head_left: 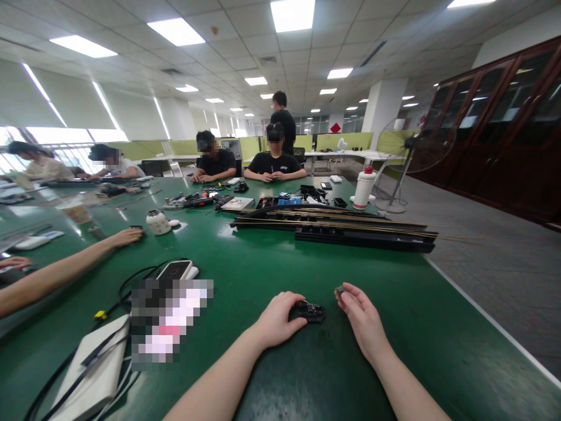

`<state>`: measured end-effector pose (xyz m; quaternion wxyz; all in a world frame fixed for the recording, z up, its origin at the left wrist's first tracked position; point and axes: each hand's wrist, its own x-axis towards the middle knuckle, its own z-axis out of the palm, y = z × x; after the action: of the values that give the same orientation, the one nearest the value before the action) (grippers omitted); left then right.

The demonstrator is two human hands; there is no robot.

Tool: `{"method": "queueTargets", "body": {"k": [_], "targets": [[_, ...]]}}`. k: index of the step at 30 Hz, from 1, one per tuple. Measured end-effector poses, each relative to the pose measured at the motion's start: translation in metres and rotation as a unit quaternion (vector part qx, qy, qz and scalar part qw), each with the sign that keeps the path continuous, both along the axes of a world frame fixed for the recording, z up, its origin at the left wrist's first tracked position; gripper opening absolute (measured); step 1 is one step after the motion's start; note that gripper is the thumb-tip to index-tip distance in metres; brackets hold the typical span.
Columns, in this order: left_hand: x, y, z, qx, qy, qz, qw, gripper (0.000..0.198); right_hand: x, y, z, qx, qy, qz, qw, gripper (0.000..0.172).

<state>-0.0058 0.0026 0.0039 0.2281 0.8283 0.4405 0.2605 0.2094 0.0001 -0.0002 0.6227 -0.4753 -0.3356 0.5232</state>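
My left hand (280, 318) grips the left end of a small black plastic part (312, 312), thumb on the near side and fingers on the far side. The part lies on the green tabletop or just above it; its fine details are too small to make out. To the right of it, apart from the part, my right hand (360, 318) pinches a small greyish piece (339, 290) between thumb and fingertips. What kind of piece this is cannot be told.
Long black rails (363, 231) with thin brass-coloured rods cross the table ahead. A white bottle (363, 190) stands behind them. On the left are a phone (174, 271), cables, a pale box (90, 368), a patterned jar (158, 223) and another person's arm (65, 275). Other people sit opposite.
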Motion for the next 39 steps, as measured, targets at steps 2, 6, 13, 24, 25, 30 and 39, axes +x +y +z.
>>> {"method": "queueTargets", "body": {"k": [2,6,13,24,25,30,39], "targets": [[-0.0001,0.0002,-0.0003,0.001,0.0,0.0,1.0,0.039,-0.0006,-0.0005,0.0018,-0.002,0.014,0.001,1.0,0.047],[0.0,0.0003,-0.0007,0.001,-0.001,0.002,1.0,0.039,-0.0015,-0.0015,0.0043,-0.003,0.032,0.001,0.999,0.047],[0.0,-0.0003,-0.0003,0.0,0.001,0.003,1.0,0.039,-0.0016,-0.0012,0.0045,-0.001,0.046,-0.003,0.999,0.044],[0.0004,-0.0005,0.0007,-0.002,-0.001,0.003,1.0,0.038,-0.0012,-0.0017,0.0047,0.002,0.03,-0.005,1.0,0.043],[0.0005,-0.0005,0.0008,-0.002,0.001,0.003,1.0,0.038,-0.0012,-0.0016,0.0046,0.003,0.027,-0.004,1.0,0.043],[0.0006,-0.0005,0.0006,-0.002,0.001,0.004,1.0,0.038,-0.0011,-0.0019,0.0058,0.002,0.013,-0.003,1.0,0.041],[0.001,-0.0008,0.0019,-0.002,0.003,0.004,1.0,0.038,0.001,0.0003,-0.0015,0.008,-0.002,0.003,1.0,0.04]]}}
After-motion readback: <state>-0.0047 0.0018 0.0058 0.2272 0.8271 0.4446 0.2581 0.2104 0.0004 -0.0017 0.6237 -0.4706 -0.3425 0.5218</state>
